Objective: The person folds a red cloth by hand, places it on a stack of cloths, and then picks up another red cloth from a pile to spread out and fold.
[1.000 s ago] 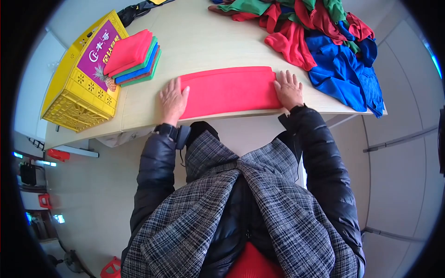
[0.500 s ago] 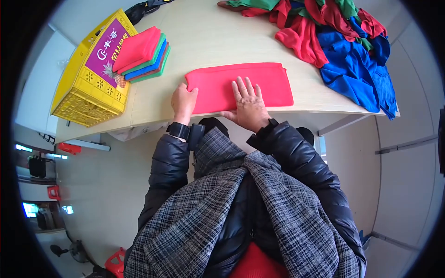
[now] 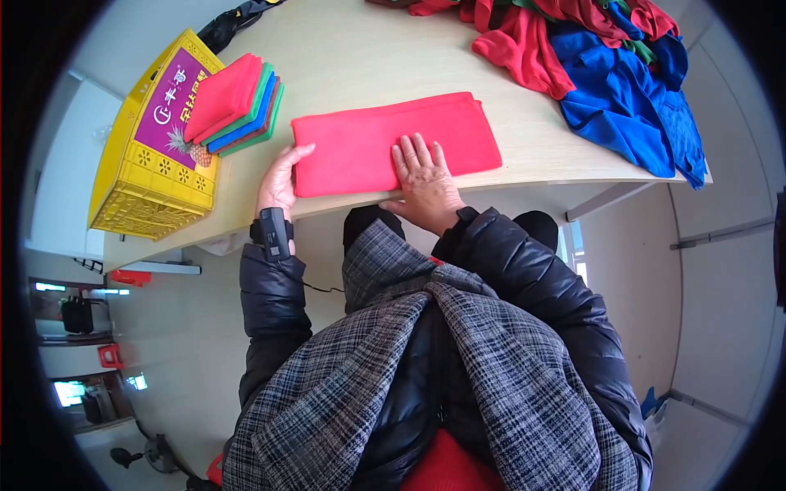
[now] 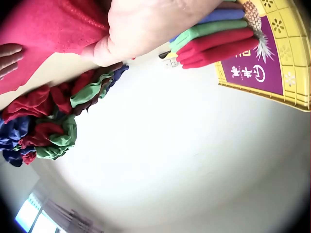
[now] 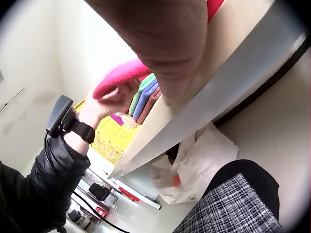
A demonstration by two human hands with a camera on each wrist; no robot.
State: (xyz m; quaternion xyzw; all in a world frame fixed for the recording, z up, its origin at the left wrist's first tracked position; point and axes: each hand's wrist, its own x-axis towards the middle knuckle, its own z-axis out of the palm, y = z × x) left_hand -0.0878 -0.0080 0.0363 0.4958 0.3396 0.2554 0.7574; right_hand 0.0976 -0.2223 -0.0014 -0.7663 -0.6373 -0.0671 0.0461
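Observation:
A folded red cloth (image 3: 352,151) lies at the table's front edge. At its left end the left hand (image 3: 280,178) grips the edge, thumb on top and fingers beneath; in the right wrist view this hand (image 5: 114,99) holds that end raised. The right hand (image 3: 426,186) rests flat on the middle of the cloth, fingers straight, thumb by the table edge. In the left wrist view the left hand (image 4: 146,29) covers part of the red cloth (image 4: 53,29).
Left of the cloth, a stack of folded red, green, blue and brown cloths (image 3: 233,102) leans by a yellow crate (image 3: 155,184). A loose heap of blue, red and green cloths (image 3: 610,98) lies at the right. Below the table is a white bag (image 5: 194,165).
The right hand has moved from the cloth's right end to its middle. The left hand has taken hold of the left end, and the cloth looks shorter and slightly turned.

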